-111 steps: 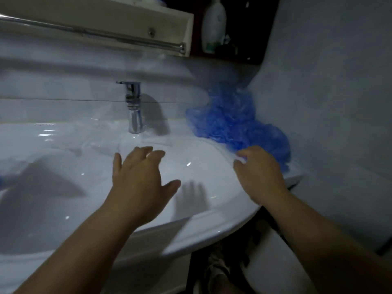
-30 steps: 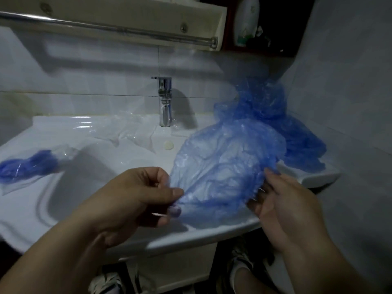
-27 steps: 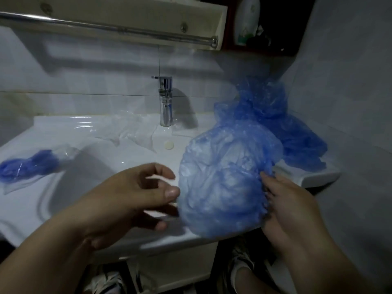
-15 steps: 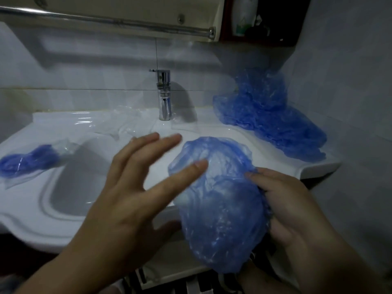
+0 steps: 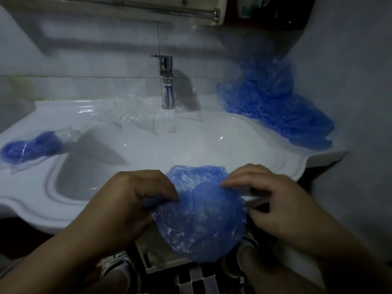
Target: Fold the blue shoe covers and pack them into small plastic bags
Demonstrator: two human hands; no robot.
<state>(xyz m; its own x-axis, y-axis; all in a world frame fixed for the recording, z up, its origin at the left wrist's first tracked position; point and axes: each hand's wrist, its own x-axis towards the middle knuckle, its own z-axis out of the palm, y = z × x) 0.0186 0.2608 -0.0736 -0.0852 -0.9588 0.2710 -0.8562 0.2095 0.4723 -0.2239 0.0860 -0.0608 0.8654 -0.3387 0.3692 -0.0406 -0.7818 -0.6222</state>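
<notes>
Now folding: one blue shoe cover (image 5: 203, 217) hangs between both hands, just in front of the sink (image 5: 31, 211) rim. It is best to flatten it first, match the elastic edges and press the air out before halving. The left hand (image 5: 135, 200) is knuckles up, fingers curled, pinching the left edge. The right hand (image 5: 275, 204) is palm down, fingers pinching the right edge.
</notes>
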